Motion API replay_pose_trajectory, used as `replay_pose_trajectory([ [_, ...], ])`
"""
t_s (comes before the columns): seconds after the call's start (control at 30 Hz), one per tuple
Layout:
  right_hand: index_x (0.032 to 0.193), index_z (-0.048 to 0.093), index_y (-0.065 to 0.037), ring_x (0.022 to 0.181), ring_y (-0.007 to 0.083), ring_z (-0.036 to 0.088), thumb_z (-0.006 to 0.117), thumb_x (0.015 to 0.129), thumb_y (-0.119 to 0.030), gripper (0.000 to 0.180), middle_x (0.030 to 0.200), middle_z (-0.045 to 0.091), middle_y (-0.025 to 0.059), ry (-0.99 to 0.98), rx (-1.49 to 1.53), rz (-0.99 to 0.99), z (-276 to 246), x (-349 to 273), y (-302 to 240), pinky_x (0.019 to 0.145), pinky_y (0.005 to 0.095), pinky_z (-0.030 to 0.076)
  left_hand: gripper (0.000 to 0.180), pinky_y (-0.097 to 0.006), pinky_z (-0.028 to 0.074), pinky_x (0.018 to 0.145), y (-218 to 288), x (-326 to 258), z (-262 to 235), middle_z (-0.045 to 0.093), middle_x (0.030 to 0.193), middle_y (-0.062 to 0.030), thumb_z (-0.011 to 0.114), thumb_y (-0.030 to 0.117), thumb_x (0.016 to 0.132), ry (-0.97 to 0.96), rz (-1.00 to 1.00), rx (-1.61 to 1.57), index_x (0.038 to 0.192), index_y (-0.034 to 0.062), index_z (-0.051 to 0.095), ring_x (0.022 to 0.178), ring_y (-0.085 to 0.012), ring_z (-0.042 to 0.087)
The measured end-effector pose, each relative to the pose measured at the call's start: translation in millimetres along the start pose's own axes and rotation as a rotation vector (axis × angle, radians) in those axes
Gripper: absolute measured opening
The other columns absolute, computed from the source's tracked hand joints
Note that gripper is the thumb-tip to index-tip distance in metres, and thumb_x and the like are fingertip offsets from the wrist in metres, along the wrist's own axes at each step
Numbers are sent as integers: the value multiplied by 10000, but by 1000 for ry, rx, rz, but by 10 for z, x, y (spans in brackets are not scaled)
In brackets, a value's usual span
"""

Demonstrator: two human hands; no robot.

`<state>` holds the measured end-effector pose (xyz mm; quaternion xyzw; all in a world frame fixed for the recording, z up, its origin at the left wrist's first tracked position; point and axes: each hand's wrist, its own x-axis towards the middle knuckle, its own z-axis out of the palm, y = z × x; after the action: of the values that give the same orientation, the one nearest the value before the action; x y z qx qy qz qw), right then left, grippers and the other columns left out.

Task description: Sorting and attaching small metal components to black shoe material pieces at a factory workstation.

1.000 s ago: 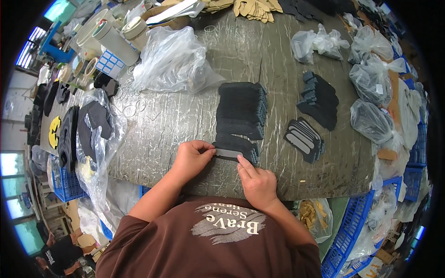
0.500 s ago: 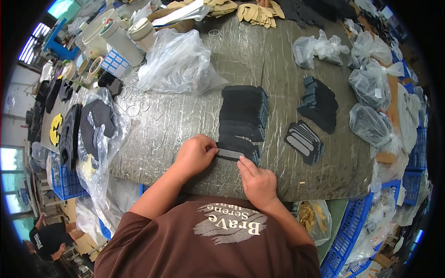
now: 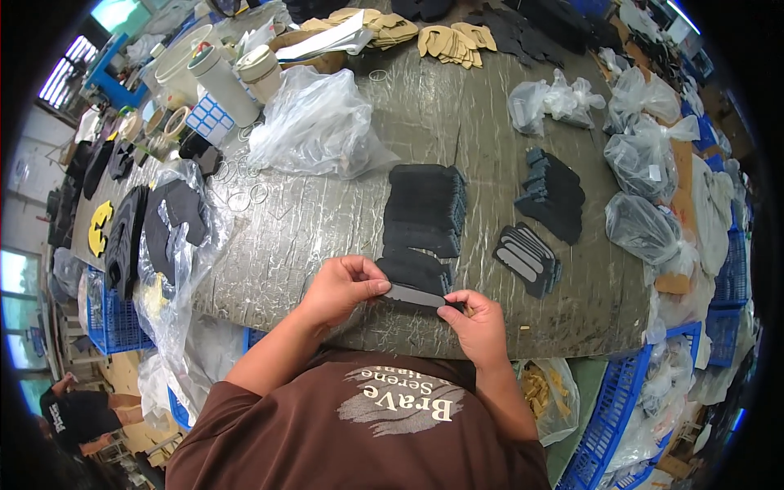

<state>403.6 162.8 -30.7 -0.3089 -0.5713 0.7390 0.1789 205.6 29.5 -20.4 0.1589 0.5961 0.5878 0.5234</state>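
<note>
A dark fabric piece with a grey strip [image 3: 414,296] is stretched between my two hands at the table's near side. My left hand [image 3: 341,292] pinches its left end between thumb and fingers. At the right end, my right hand [image 3: 476,325] grips it with the thumb on top and the fingers curled behind. Just beyond lies a fanned row of dark fabric pieces [image 3: 420,200] with blue-grey edges, its nearest part partly hidden by the held piece. To the right rests a small fanned pile of strip-faced pieces [image 3: 527,260], and beyond it another dark pile [image 3: 557,196].
A large clear plastic bag [image 3: 314,126] stands at the far left of the table, beside a grey-white bottle [image 3: 224,86]. Tan cut pieces [image 3: 457,42] lie at the far edge. Tied bags [image 3: 645,159] line the right side; a blue crate [image 3: 608,416] stands below.
The strip-faced piece has come up off the row and toward me. My right hand has shifted right, from fingers lying on the piece to gripping its end.
</note>
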Motion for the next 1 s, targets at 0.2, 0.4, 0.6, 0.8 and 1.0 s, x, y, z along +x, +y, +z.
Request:
replay_pose_trajectory([
  [0.2,928,631,21,681,33,522,673,804,1,133,774,608,-12,24,30,44,-58,-50,-28,603,176,417,77,-257,481,608,39,-17,110,635,780,-77,670,-5,790,24,66,-277,819,25,605,677,-124,582],
  [0.4,951,628,17,587,10,439,656,834,-47,136,674,538,-55,46,86,142,29,-38,-96,517,165,335,245,-316,494,627,176,-154,376,626,855,-90,759,3,642,-84,986,884,856,49,649,760,-246,611],
  [0.6,952,629,26,615,9,439,624,861,-66,130,685,539,-57,-48,-3,50,156,-89,-142,530,177,339,219,-355,526,639,68,-107,447,647,909,-118,736,5,665,-80,1015,890,859,20,637,764,-265,638],
  [0.8,941,629,24,678,15,478,614,861,-51,110,741,577,-33,-81,-60,-67,206,-96,-176,593,178,387,191,-334,536,640,24,-159,459,659,883,-126,687,-23,693,-47,1017,989,866,14,615,746,-267,654],
  [1.0,937,609,-7,666,20,492,598,863,-44,84,759,577,-23,7,219,138,158,-64,-61,594,174,400,115,-302,528,640,-191,-91,399,645,879,-139,627,-44,747,104,632,409,840,15,593,737,-239,663],
])
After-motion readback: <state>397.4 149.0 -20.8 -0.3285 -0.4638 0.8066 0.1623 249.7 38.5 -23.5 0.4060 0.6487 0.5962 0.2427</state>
